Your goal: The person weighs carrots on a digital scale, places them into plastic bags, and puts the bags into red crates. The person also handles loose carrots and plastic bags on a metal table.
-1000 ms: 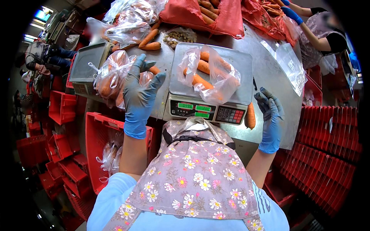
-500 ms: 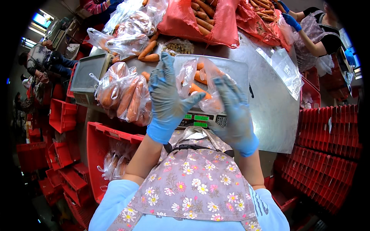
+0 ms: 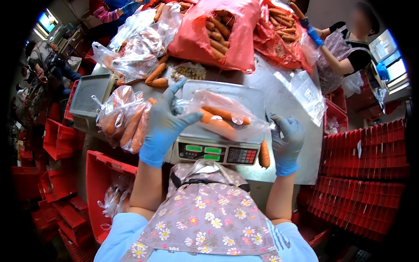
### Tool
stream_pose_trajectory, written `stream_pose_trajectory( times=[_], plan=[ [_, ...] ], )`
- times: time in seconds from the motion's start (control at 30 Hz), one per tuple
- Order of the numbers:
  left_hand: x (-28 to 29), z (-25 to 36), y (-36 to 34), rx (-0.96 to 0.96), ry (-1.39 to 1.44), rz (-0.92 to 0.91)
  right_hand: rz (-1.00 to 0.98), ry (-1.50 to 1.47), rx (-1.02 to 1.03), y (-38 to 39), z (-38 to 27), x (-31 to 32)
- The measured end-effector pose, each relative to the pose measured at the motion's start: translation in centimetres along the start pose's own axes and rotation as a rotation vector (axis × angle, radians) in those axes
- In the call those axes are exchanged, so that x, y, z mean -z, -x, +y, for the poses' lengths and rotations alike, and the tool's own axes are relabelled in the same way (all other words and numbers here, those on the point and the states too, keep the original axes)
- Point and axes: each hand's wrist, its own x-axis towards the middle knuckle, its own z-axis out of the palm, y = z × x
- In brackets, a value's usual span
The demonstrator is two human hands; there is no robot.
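A clear plastic bag of carrots lies sideways across the pan of a scale. My gloved left hand is at the bag's left end, thumb along the carrots and index finger stretched up; gathered plastic shows between them. At the opposite end, my gloved right hand has its fingers closed on the bag's edge. A single carrot lies beside the scale's front right corner. Green figures glow on the scale's display.
Filled carrot bags stand left of the scale, near a second scale. Red sacks of carrots and loose plastic bags lie farther back. A red crate sits at lower left, stacked crates at right. A co-worker stands at far right.
Both hands have moved apart to the bag's two ends, the right one closing. The bag now lies stretched sideways. The view has shifted, and the single carrot beside the scale has come into sight.
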Motion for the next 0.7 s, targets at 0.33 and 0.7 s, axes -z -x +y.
stream_pose_trajectory(
  times=[0.33, 0.7],
  plan=[
    [0.5, 0.5, -0.1, 0.241, 0.308, -0.066, 0.006, -1.142, -0.649, 1.7, -0.7, -2.7],
    [-6.3, 0.5, 2.8, 0.015, 0.573, -0.512, -0.47, -1.005, -0.279, -0.8, -5.6, -4.6]
  ],
)
